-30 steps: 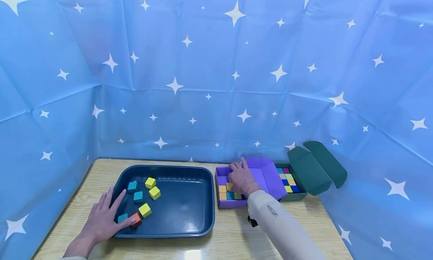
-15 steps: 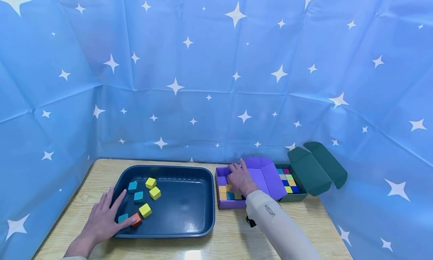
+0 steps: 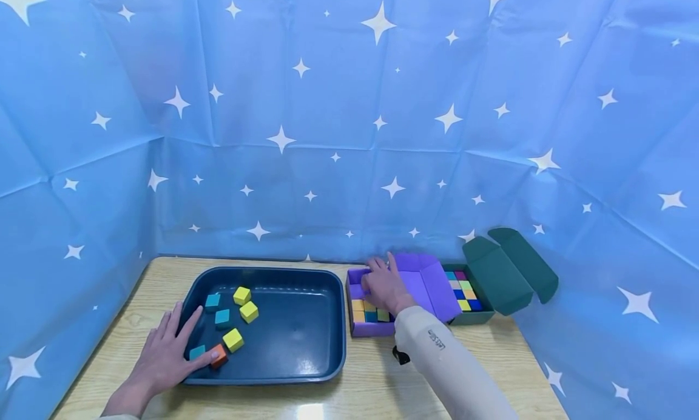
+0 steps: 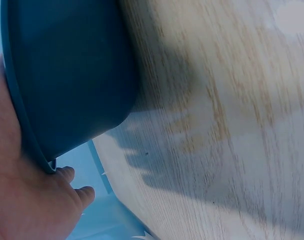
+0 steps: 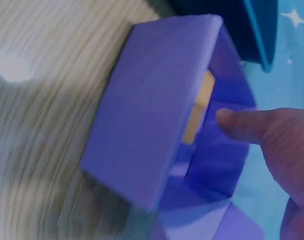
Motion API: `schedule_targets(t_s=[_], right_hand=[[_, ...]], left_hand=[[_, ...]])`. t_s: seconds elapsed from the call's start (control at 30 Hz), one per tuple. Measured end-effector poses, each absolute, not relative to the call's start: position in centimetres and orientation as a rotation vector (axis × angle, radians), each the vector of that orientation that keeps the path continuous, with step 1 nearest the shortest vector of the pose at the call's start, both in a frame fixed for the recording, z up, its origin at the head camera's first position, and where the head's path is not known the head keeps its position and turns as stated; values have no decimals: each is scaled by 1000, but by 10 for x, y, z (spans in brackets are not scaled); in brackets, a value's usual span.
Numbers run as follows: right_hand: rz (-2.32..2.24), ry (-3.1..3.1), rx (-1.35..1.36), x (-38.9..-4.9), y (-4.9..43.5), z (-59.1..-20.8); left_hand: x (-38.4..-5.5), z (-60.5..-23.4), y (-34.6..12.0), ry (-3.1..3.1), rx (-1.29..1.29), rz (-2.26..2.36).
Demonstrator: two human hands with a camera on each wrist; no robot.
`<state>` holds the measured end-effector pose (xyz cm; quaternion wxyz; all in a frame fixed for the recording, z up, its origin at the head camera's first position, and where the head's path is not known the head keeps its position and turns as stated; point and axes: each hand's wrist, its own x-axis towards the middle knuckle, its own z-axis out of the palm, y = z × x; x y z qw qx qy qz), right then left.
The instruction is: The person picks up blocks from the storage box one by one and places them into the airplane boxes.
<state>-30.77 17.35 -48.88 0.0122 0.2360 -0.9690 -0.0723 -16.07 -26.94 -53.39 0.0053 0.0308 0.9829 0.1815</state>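
Observation:
In the head view my left hand [image 3: 164,356] is spread over the left rim of the dark blue tray [image 3: 319,380]. Its thumb lies across the edge of an orange cube [image 3: 219,356], and a teal cube [image 3: 197,352] sits between thumb and fingers. The left wrist view shows the palm [image 4: 22,200] against the tray's rim. At the right, my right hand [image 3: 384,286] hovers over the purple box [image 3: 372,329], fingers loosely bent toward its back. Several cubes stand in the box's front rows, an orange one [image 3: 358,316] among them. The right wrist view shows the thumb straight above the box, pinching nothing.
Yellow cubes [image 3: 233,340] and more teal cubes [image 3: 222,318] lie loose in the tray's left half. Right of the purple box stands a green box [image 3: 479,317] holding several coloured cubes, its lid [image 3: 501,273] folded back. A starry blue curtain [image 3: 349,189] encloses the table [image 3: 360,396].
My right hand has drawn slightly left and up, off the cubes in the purple box. The orange-yellow cube by its fingers now sits lower, in line with its row. The left hand stays put.

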Motion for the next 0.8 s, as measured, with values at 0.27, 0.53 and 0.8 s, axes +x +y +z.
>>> schedule_targets(t_s=[0.27,0.53,0.8], right_hand=[[10,-2898,761,-305,125,-480],[-134,-2888,958,-290,47,-479],[-249,-2875,1046,-281,-6,-481]], left_hand=[[-162,-535,-270,3072,94,581],[-162,-535,-272,3092,93,574],[-163,-536,-271,3086,98,597]])
